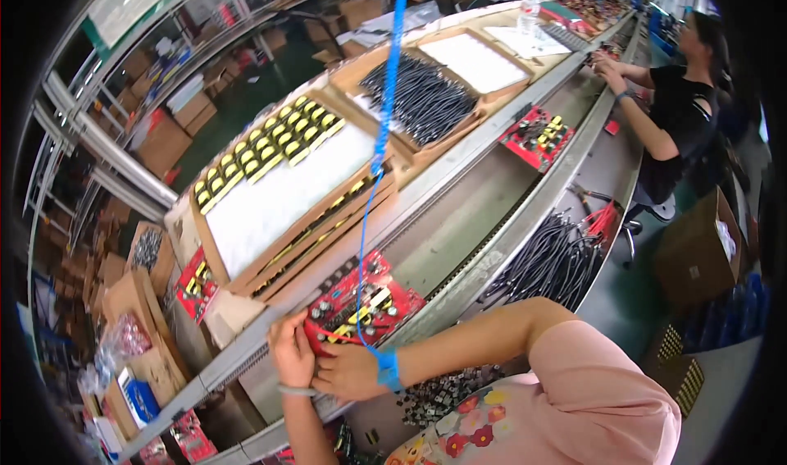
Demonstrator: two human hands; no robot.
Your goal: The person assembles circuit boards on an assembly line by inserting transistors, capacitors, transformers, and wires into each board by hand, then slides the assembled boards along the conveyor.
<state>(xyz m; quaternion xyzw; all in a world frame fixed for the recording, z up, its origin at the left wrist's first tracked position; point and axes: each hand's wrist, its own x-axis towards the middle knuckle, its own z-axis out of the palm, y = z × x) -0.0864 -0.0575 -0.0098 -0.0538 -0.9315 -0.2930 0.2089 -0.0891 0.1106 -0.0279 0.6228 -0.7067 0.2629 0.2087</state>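
Note:
A red circuit board (370, 303), crowded with yellow, black and white parts, lies across the two rails of the conveyor in front of me. At its near left corner, my left hand (290, 352) has its bent fingers closed against the board's edge. My right hand (351, 372) lies just beside it, below the board, with fingers curled together; what they may hold is hidden. A red wire (329, 335) runs over the board's near edge by my right hand. Around my right wrist sits a blue strap (388, 370), its thin blue cord rising across the board.
Beyond the conveyor stand a box of yellow-black transformers (270, 143) and a box of black cables (422, 96). Another red board (538, 137) lies farther along. Black leads (553, 256) lie to the right, small parts (447, 393) near my body. A co-worker (684, 96) works at far right.

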